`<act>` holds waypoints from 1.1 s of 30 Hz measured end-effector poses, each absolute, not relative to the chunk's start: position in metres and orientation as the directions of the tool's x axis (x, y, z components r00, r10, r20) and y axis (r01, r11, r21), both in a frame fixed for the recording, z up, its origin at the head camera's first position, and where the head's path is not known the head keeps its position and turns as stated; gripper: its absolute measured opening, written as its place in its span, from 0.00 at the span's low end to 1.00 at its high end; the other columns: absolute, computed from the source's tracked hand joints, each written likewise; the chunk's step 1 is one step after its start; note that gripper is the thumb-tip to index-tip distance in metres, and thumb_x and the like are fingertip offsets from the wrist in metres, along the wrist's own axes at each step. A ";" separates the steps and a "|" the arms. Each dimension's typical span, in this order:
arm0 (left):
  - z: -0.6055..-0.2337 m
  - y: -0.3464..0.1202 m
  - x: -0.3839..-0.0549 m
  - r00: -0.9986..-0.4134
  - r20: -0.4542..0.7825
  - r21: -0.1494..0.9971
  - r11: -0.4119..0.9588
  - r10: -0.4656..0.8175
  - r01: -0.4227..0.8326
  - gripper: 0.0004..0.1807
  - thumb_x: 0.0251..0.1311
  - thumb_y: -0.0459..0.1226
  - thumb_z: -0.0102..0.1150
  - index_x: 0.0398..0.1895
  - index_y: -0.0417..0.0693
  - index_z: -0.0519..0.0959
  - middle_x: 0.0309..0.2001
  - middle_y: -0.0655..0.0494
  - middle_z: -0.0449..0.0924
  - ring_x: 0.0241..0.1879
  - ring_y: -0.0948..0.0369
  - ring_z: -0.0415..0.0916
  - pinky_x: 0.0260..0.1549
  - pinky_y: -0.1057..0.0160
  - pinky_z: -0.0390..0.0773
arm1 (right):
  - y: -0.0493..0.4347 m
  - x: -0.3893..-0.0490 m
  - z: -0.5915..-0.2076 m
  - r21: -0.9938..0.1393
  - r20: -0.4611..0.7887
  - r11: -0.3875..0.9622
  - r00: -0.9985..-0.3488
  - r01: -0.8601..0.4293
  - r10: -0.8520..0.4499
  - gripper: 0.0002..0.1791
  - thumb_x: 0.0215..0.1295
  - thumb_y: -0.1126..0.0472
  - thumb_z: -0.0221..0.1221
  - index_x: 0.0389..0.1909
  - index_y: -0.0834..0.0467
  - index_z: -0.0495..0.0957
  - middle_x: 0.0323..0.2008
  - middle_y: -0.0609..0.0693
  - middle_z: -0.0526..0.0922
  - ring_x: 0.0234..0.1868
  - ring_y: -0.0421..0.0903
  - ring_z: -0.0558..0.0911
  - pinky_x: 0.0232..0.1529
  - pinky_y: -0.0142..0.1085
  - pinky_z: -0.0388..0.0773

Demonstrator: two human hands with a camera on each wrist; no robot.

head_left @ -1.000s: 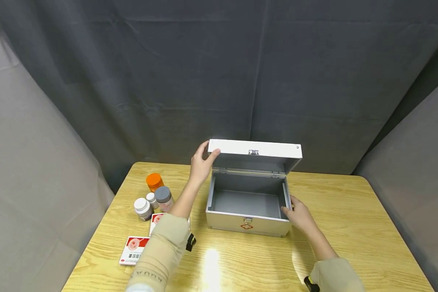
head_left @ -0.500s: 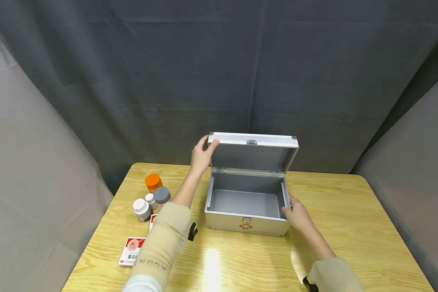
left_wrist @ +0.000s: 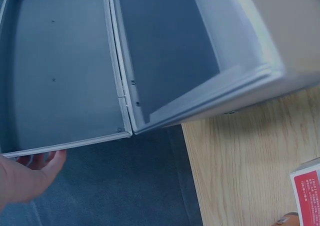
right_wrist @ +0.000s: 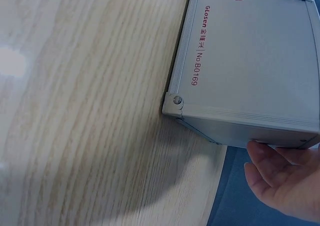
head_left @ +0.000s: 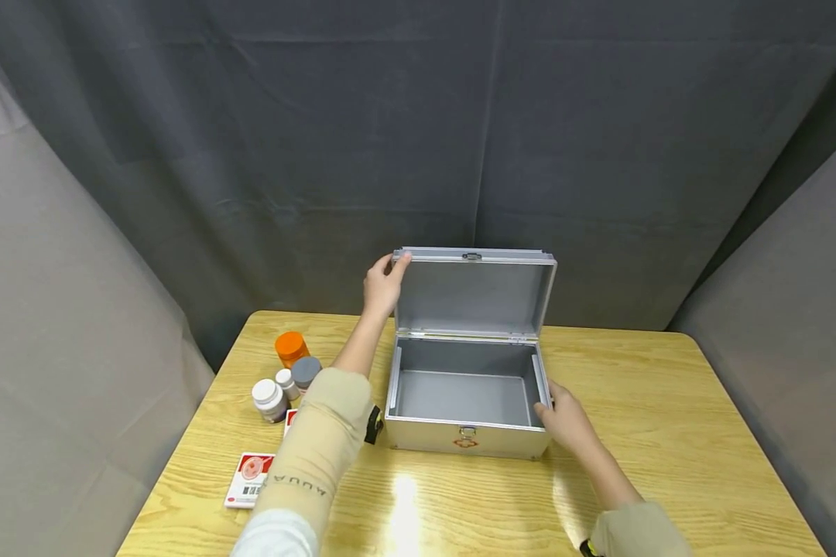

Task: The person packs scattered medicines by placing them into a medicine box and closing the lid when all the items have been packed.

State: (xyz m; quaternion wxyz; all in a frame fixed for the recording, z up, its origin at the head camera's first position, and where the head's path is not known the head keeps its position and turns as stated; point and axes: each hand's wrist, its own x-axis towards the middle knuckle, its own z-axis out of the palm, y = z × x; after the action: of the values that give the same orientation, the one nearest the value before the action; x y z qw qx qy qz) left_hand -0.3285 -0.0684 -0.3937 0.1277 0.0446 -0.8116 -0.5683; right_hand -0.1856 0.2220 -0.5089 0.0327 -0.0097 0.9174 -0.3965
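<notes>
A silver first-aid box (head_left: 425,435) with a red cross emblem stands on the table, its lid (head_left: 470,298) raised roughly upright. The grey inside shows bare walls and floor. At the lid's upper left corner, my left hand (head_left: 382,288) grips the edge between thumb and fingers; the left wrist view shows those fingers (left_wrist: 50,166) behind the lid's rim. My right hand (head_left: 566,419) holds the box's right wall, thumb over the rim. From the right wrist view, its fingers (right_wrist: 265,158) lie against the outer side of the box (right_wrist: 250,61).
On the left of the wooden table (head_left: 641,402) stand an orange-capped bottle (head_left: 291,348), a grey-capped jar (head_left: 306,373) and two white bottles (head_left: 269,401). A red-and-white carton (head_left: 249,480) lies nearer; another is mostly behind the left sleeve. A dark curtain (head_left: 320,155) hangs behind.
The lid has swung further up and back with my left hand on it. The box has shifted slightly left and towards me, my right hand still holding its side.
</notes>
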 end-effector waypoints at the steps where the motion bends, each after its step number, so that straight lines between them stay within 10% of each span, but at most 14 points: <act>1: -0.392 -0.068 -0.329 -0.963 0.147 0.936 0.346 -0.227 0.062 0.31 0.58 0.56 0.51 0.57 0.45 0.73 0.55 0.48 0.74 0.56 0.52 0.69 0.55 0.55 0.67 | 0.222 -0.185 -0.509 -0.732 -0.054 0.682 -0.998 0.010 -0.043 0.30 0.62 0.69 0.48 0.63 0.77 0.53 0.54 0.76 0.65 0.50 0.67 0.73 0.48 0.53 0.72; 33: -0.395 -0.059 -0.343 -0.949 0.082 0.927 0.374 -0.305 -0.040 0.30 0.57 0.60 0.49 0.50 0.49 0.79 0.51 0.50 0.78 0.50 0.50 0.73 0.49 0.52 0.69 | 0.224 -0.182 -0.514 -0.713 -0.074 0.698 -0.997 0.061 0.011 0.30 0.62 0.66 0.47 0.63 0.74 0.54 0.58 0.76 0.60 0.55 0.69 0.67 0.54 0.58 0.65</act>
State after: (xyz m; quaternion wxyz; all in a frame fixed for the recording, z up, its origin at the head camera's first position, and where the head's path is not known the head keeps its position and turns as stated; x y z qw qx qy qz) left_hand -0.3434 -0.0586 -0.3948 0.1208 0.1052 -0.8199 -0.5497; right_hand -0.1821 0.2237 -0.5140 0.0322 0.0196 0.9209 -0.3879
